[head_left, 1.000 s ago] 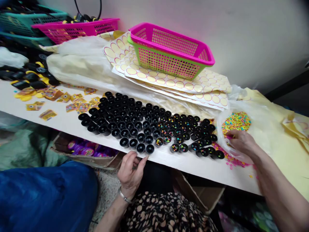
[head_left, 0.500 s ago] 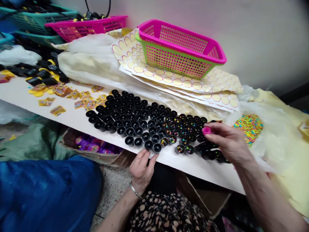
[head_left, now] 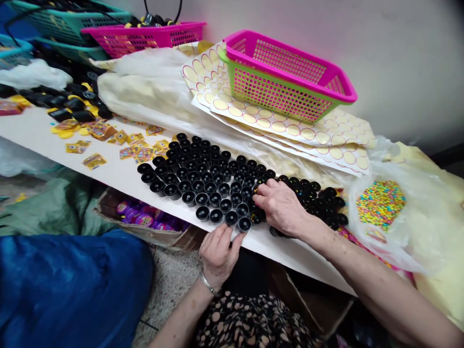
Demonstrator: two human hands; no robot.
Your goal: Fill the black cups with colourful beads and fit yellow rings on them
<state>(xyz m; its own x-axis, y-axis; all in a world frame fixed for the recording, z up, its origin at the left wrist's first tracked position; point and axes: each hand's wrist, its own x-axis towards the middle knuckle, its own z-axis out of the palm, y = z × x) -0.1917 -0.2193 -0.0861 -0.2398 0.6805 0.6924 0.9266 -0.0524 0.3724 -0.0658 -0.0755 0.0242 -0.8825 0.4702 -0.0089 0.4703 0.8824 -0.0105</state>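
Note:
Many small black cups [head_left: 202, 199] stand packed together on the white table [head_left: 119, 170]. Those at the left look empty, while some near my right hand hold coloured candies. My left hand [head_left: 219, 251] is at the table's front edge, thumb and fingertips apart and touching the nearest cups. Over the middle of the cups is my right hand [head_left: 281, 205], its fingers bent down and pressed together; what they hold is hidden. To the right lies a clear bag with multicoloured candies [head_left: 380, 203].
A pink basket [head_left: 290, 60] nested in a green one sits on sticker sheets [head_left: 264, 121] behind the cups. Yellow packets [head_left: 94, 161] and black pieces lie left. Below the table is a box of purple items [head_left: 145, 217]; a blue cloth [head_left: 72, 290] is at lower left.
My right hand has moved left from the right end of the cups to above their middle. The pink cap it held is no longer visible. My left hand stays by the front cups.

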